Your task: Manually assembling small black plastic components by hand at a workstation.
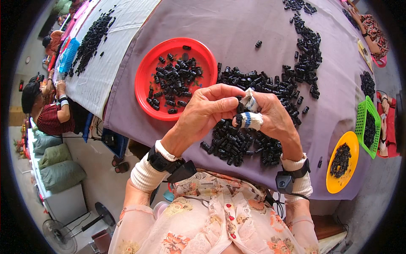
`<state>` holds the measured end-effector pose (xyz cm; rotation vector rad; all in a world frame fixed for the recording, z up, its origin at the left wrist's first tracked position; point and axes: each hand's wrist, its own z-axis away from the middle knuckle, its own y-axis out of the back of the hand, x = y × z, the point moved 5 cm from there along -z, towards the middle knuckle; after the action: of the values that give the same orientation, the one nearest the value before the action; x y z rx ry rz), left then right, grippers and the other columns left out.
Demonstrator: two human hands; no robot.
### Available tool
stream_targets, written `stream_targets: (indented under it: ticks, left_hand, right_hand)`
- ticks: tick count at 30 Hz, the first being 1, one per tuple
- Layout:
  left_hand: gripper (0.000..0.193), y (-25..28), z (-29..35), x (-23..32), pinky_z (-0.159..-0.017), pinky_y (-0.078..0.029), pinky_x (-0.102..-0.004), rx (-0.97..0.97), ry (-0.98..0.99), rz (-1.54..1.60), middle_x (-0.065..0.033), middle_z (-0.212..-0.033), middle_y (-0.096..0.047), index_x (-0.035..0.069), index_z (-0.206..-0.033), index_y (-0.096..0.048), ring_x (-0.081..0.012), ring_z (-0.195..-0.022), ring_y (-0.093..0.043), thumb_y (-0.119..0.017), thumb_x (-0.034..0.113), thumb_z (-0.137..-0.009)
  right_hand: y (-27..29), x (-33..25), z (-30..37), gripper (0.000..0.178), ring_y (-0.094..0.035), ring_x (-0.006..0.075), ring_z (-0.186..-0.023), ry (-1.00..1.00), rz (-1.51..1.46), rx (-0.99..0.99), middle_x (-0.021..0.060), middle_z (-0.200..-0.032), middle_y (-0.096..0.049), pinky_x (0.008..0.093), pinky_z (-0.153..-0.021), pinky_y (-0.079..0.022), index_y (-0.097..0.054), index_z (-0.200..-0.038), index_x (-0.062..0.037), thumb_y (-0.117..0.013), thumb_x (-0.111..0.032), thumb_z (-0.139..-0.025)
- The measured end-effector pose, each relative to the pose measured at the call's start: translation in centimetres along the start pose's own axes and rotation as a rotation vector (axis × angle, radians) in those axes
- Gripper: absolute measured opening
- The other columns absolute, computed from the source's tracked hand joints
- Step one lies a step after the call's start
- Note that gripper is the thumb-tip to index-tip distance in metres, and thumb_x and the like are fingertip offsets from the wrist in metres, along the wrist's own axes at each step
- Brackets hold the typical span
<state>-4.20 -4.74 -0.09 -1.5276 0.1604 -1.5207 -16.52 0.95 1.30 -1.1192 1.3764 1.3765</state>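
Note:
My left hand (196,113) and my right hand (274,115) meet above the pile, at the middle of the purple-grey tablecloth. Between their fingertips is a small black plastic piece (240,106), pinched from both sides and mostly hidden. White cloth wraps with blue stripes (252,121) cover fingertips of my right hand. Beneath and beyond both hands spreads a heap of similar black cylindrical pieces (230,142), which look like cord locks. A red plate (141,86) left of my hands holds more of them.
At the right edge sit a yellow plate (352,148) with small dark bits and a green basket (360,122) of black parts. Another pile (308,51) runs toward the far side. Several people work at the left and right. A fan (59,235) stands at lower left.

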Motion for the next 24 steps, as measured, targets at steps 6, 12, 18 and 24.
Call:
stream_targets:
  ticks: [6,12,18,24]
  left_hand:
    - [0.020,0.27,0.27,-0.44,-0.078,-0.051,-0.0305,0.026,0.021,0.016,-0.0093,-0.096,-0.062,-0.001,-0.103,-0.057,-0.0150,-0.086,-0.061,-0.058,0.007,-0.084]
    - [0.018,0.16,0.41,-0.29,-0.078,-0.051,-0.0307,0.048,0.021,-0.016,-0.0098,-0.096,-0.062,-0.001,-0.100,-0.058,-0.0153,-0.086,-0.061,-0.059,0.006,-0.083]
    - [0.018,-0.15,0.47,0.06,-0.079,-0.051,-0.0301,0.037,0.015,-0.055,-0.0098,-0.095,-0.062,-0.001,-0.099,-0.059,-0.0152,-0.086,-0.061,-0.059,0.005,-0.083]
    - [0.019,-0.31,0.46,0.43,-0.074,-0.051,-0.0274,0.053,-0.008,-0.114,-0.0096,-0.093,-0.063,-0.002,-0.098,-0.060,-0.0139,-0.081,-0.061,-0.061,0.006,-0.082]
  right_hand:
    - [-0.35,-0.23,0.33,0.033,-0.042,0.0086,-0.055,-0.023,0.012,-0.002,0.0026,-0.059,-0.047,0.0266,-0.051,-0.038,-0.057,-0.082,0.0003,-0.070,-0.028,-0.071]
    - [-0.61,-0.39,0.50,0.025,-0.042,0.0086,-0.054,0.013,0.032,-0.012,0.0036,-0.057,-0.048,0.0269,-0.050,-0.038,-0.056,-0.082,0.0005,-0.066,-0.021,-0.074]
    - [-0.71,-0.08,0.56,0.022,-0.041,0.0090,-0.051,0.011,0.000,-0.029,0.0038,-0.054,-0.047,0.0270,-0.048,-0.038,-0.055,-0.080,0.0007,-0.064,-0.018,-0.074]
    - [-0.88,-0.19,0.46,0.020,-0.039,0.0075,-0.051,0.008,-0.032,-0.042,0.0022,-0.052,-0.044,0.0261,-0.047,-0.037,-0.055,-0.078,0.0006,-0.063,-0.017,-0.073]
